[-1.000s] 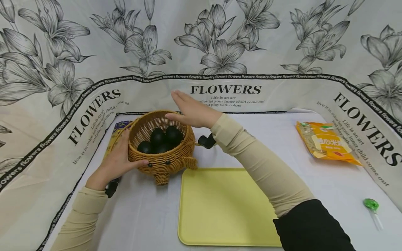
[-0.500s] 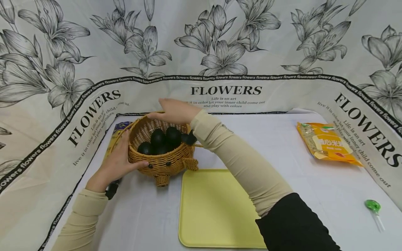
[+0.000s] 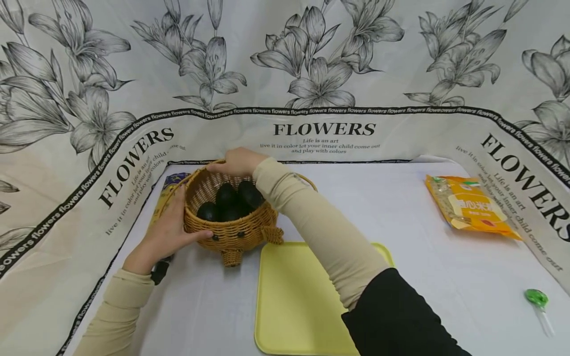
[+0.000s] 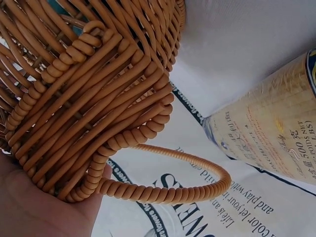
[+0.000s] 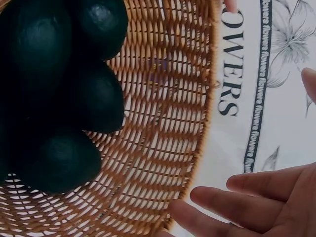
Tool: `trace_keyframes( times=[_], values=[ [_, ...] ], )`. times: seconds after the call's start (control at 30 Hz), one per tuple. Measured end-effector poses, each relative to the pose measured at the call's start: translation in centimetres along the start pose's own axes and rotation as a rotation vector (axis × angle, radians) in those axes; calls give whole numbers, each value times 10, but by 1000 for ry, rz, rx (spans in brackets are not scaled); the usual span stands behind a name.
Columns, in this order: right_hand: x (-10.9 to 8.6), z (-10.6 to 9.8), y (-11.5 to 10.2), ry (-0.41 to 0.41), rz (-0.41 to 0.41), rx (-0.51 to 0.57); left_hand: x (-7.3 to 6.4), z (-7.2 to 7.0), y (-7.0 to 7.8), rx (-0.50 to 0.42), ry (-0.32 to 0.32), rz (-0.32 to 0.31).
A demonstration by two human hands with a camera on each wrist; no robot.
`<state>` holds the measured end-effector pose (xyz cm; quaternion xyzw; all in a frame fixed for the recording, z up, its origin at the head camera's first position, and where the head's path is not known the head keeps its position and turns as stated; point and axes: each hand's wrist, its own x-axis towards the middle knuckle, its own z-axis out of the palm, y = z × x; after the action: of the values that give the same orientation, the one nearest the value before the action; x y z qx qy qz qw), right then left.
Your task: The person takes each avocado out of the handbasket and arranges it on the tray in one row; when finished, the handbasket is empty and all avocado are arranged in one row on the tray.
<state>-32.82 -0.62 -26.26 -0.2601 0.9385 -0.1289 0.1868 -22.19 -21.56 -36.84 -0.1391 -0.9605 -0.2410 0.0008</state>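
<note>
A brown wicker basket (image 3: 231,227) with an animal face on its front stands on the table left of centre. Several dark green, egg-shaped fruits that look like avocados (image 3: 226,196) lie inside. My left hand (image 3: 162,230) holds the basket's left side, thumb across the front by one eye; in the left wrist view its palm (image 4: 44,217) lies against the woven ear (image 4: 94,113). Over the back rim reaches my right hand (image 3: 238,162). In the right wrist view its fingers (image 5: 242,207) are extended and spread, fingertips right at the rim (image 5: 200,148).
A yellow tray (image 3: 294,301) lies in front of the basket, under the right forearm. Behind the left hand is a long printed package (image 4: 276,118). An orange food bag (image 3: 474,207) and a green lollipop (image 3: 537,298) lie to the right. A thin woven handle (image 4: 168,195) loops from the basket.
My right hand has moved left and slightly down, from above the basket's right side to its back rim. The left hand has stayed on the basket.
</note>
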Motion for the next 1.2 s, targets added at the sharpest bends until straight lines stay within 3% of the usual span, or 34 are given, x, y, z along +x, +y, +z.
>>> trace_keyframes(
  times=[0.57,0.73,0.87,0.97,1.03,1.2],
  values=[
    [28,21,12,-64,55,5,-2,-1,3,20,-2,2],
    [44,32,18,-81,109,-62,-4,-1,3,27,-3,-3],
    [106,67,52,-46,130,-122,-4,-1,3,32,-5,-4],
    [146,90,79,-64,148,-70,-3,0,3,32,0,-2],
    [147,95,83,-102,176,-18,-3,0,3,28,4,3],
    [114,87,69,-160,204,15,-3,1,3,18,3,0]
  ],
)
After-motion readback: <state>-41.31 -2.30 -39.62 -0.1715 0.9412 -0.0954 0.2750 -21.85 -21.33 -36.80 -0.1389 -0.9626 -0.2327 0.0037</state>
